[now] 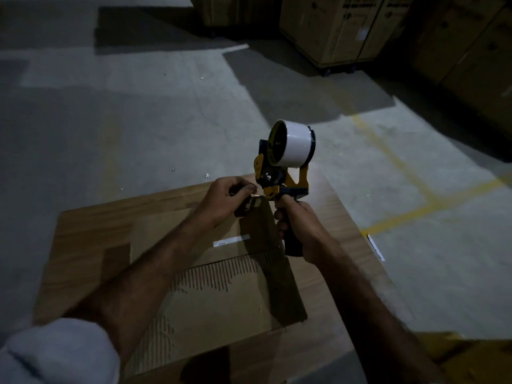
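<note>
My right hand (297, 223) grips the black handle of a yellow and black tape dispenser (279, 173) and holds it upright above a cardboard box. A white roll of tape (297, 144) sits at the dispenser's top. My left hand (225, 199) is just left of the dispenser's mouth, with thumb and fingers pinched together on what looks like the loose tape end, which is too dim to make out. Below both hands lies the flat cardboard box (116, 239) with torn paper patches and a small white label (231, 241).
The concrete floor (138, 120) has yellow painted lines (410, 209) at the right. Large cardboard cartons (346, 29) stand at the back right, some on wheels. A white strip (376, 248) lies on the floor beside the box. Another yellowish carton corner (471, 358) shows at the bottom right.
</note>
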